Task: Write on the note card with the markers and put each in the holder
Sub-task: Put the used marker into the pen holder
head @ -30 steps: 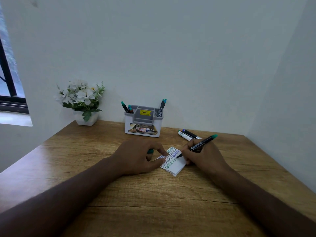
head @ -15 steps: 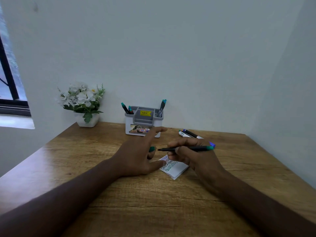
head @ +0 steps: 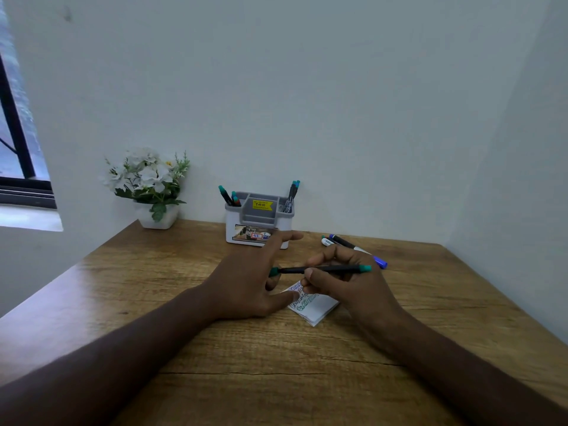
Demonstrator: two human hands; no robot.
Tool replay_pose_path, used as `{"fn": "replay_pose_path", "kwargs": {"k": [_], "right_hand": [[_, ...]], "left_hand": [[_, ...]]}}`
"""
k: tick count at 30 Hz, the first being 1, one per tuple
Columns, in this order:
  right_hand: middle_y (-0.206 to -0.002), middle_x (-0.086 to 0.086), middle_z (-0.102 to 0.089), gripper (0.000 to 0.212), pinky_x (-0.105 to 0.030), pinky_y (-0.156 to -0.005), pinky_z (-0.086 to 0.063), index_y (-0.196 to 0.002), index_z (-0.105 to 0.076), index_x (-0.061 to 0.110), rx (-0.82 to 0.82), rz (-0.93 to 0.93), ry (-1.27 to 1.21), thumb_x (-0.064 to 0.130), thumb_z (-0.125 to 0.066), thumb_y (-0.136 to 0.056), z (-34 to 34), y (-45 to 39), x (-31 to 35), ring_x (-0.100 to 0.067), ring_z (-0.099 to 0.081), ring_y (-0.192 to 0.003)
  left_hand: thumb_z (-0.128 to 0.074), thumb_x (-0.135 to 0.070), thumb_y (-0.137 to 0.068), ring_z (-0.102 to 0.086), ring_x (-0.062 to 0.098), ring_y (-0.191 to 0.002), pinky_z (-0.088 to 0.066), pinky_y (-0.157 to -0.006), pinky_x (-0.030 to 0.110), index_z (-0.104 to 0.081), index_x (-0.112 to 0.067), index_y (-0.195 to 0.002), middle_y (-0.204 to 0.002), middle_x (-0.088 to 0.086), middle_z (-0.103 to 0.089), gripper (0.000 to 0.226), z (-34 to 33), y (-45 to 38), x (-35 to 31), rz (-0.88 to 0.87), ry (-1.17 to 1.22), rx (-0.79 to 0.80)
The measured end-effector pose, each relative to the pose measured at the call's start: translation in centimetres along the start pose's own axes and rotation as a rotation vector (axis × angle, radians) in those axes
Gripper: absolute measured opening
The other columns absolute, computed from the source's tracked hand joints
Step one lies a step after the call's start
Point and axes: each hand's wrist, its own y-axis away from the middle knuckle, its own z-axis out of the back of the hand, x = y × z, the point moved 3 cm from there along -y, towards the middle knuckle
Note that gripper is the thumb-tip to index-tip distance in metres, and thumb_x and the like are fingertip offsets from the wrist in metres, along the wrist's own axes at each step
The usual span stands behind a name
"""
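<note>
Holding a black marker point(head: 322, 268) level just above the note card point(head: 318, 310) on the table point(head: 276, 364), the right hand point(head: 347, 290) curls its fingers round the barrel. The left hand point(head: 242, 281) pinches a green cap point(head: 273, 271) at the marker's tip. The holder point(head: 259, 224) stands behind, near the wall.

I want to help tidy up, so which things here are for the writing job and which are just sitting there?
For the job: green marker in the right hand; green cap at the left hand; note card; holder; loose markers.
Just lying about: flower pot; window.
</note>
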Motion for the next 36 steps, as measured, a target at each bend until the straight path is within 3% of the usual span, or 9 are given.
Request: {"fn": "replay_pose_path", "kwargs": {"k": [3, 8, 13, 16, 23, 27, 30, 33, 36], "right_hand": [[-0.093, -0.006, -0.083, 0.011, -0.036, -0.083, -0.066, -0.096, -0.082, 0.014, 0.030, 0.001, 0.055, 0.010, -0.082, -0.086, -0.2, 0.2, 0.3, -0.021, -0.080, -0.087], [-0.097, 0.007, -0.084, 0.013, -0.030, -0.087, -0.064, -0.093, -0.085, 0.023, -0.005, 0.030, 0.161, 0.018, -0.088, -0.081, 0.1, 0.4, 1.0, -0.009, -0.078, -0.096], [-0.090, 0.015, -0.083, 0.019, -0.010, -0.081, -0.056, -0.085, -0.084, 0.024, 0.032, 0.143, 0.246, 0.007, -0.089, -0.079, -1.2, 0.7, 1.6, 0.002, -0.076, -0.092], [-0.087, 0.022, -0.081, 0.027, -0.005, -0.077, -0.053, -0.077, -0.081, 0.033, 0.011, 0.135, 0.247, 0.008, -0.088, -0.079, -1.4, 0.7, 1.9, 0.008, -0.073, -0.091], [-0.090, 0.025, -0.079, 0.014, -0.001, -0.074, -0.050, -0.089, -0.080, 0.028, -0.001, 0.038, 0.273, 0.020, -0.088, -0.081, -1.8, 0.6, 0.7, 0.019, -0.068, -0.093], [-0.082, 0.043, -0.071, 0.019, -0.009, -0.078, -0.055, -0.088, -0.070, 0.039, 0.016, -0.026, 0.258, 0.026, -0.084, -0.086, -2.2, 0.5, 0.4, 0.025, -0.064, -0.087], [-0.086, 0.022, -0.080, 0.002, -0.020, -0.082, -0.060, -0.095, -0.075, 0.027, -0.074, 0.003, 0.149, 0.028, -0.076, -0.094, -2.2, 0.6, 1.1, 0.005, -0.075, -0.084], [-0.087, -0.016, -0.079, 0.024, -0.045, -0.084, -0.064, -0.108, -0.075, 0.010, -0.211, -0.042, -0.111, 0.030, -0.072, -0.096, -0.9, -0.2, 0.1, -0.025, -0.077, -0.079], [-0.092, -0.018, -0.080, 0.028, -0.045, -0.079, -0.064, -0.122, -0.066, 0.008, -0.298, 0.021, -0.080, 0.017, -0.072, -0.096, 0.2, -0.8, 0.4, -0.028, -0.077, -0.075]], "left_hand": [[-0.077, -0.061, -0.082, -0.062, 0.007, -0.064, -0.044, -0.050, 0.017, -0.021, -0.052, -0.150, -0.066, -0.004, -0.063, 0.089, 0.0, 0.0, -0.1, -0.010, -0.003, -0.005], [-0.072, -0.057, -0.087, -0.062, 0.005, -0.072, -0.055, -0.066, 0.031, -0.025, -0.052, -0.143, -0.102, -0.006, -0.071, 0.074, 0.0, 0.0, -0.8, -0.045, 0.042, 0.028], [-0.078, -0.034, -0.088, -0.063, 0.005, -0.076, -0.056, -0.066, 0.037, -0.027, -0.045, -0.144, -0.092, -0.008, -0.070, 0.076, -0.3, -0.1, -2.0, -0.084, 0.122, 0.089], [-0.077, -0.027, -0.090, -0.063, 0.001, -0.079, -0.053, -0.065, 0.024, -0.029, -0.045, -0.140, -0.090, -0.012, -0.067, 0.072, -0.1, -0.1, -2.0, -0.071, 0.187, 0.097], [-0.077, -0.026, -0.091, -0.058, -0.006, -0.090, -0.046, -0.067, 0.011, -0.026, -0.055, -0.131, -0.103, -0.017, -0.064, 0.071, 0.0, 0.2, -2.5, -0.054, 0.215, 0.089], [-0.082, -0.024, -0.085, -0.064, -0.008, -0.084, -0.044, -0.064, 0.007, -0.036, -0.042, -0.137, -0.099, -0.017, -0.067, 0.072, 0.0, -0.1, -2.4, -0.063, 0.276, 0.019], [-0.076, -0.054, -0.084, -0.064, -0.001, -0.070, -0.040, -0.057, 0.015, -0.034, -0.045, -0.140, -0.090, -0.012, -0.070, 0.072, 0.0, -0.1, -1.2, -0.001, 0.101, -0.070], [-0.060, -0.084, -0.078, -0.059, -0.002, -0.064, -0.036, -0.055, 0.019, -0.040, -0.050, -0.136, -0.073, -0.013, -0.064, 0.070, 0.1, 0.0, 0.3, 0.097, -0.020, -0.133], [-0.058, -0.090, -0.073, -0.060, -0.002, -0.071, -0.038, -0.058, 0.018, -0.051, -0.050, -0.130, -0.075, -0.015, -0.063, 0.070, 0.1, 0.0, 1.1, 0.092, -0.023, -0.050]]}}
